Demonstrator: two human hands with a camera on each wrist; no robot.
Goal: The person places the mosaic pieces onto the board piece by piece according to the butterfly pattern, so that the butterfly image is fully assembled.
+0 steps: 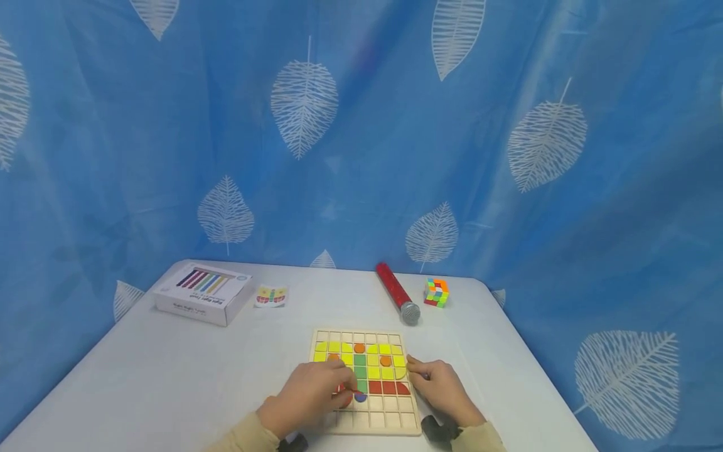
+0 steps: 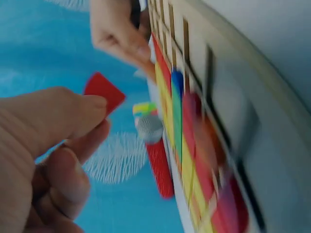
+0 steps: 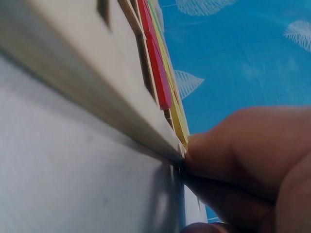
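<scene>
A wooden grid board (image 1: 392, 422) lies on the table with yellow, orange, green and red pieces set in its squares. My left hand (image 1: 310, 392) is over the board's lower left part and hides some squares. Between thumb and finger it pinches a small red piece (image 2: 104, 92) with a curved edge, held above the board. Just by those fingertips, a blue-purple piece (image 1: 360, 397) sits in the square below the green column. My right hand (image 1: 443, 386) grips the board's right edge; in the right wrist view the thumb (image 3: 218, 150) presses against the rim.
Beyond the board, a red microphone (image 1: 395, 289) with a silver head and a colourful puzzle cube (image 1: 436, 292) lie on the white table (image 1: 316, 307). Far left are a white box (image 1: 204, 295) and a pattern card (image 1: 272, 297). A blue leaf-print curtain (image 1: 361, 157) hangs behind.
</scene>
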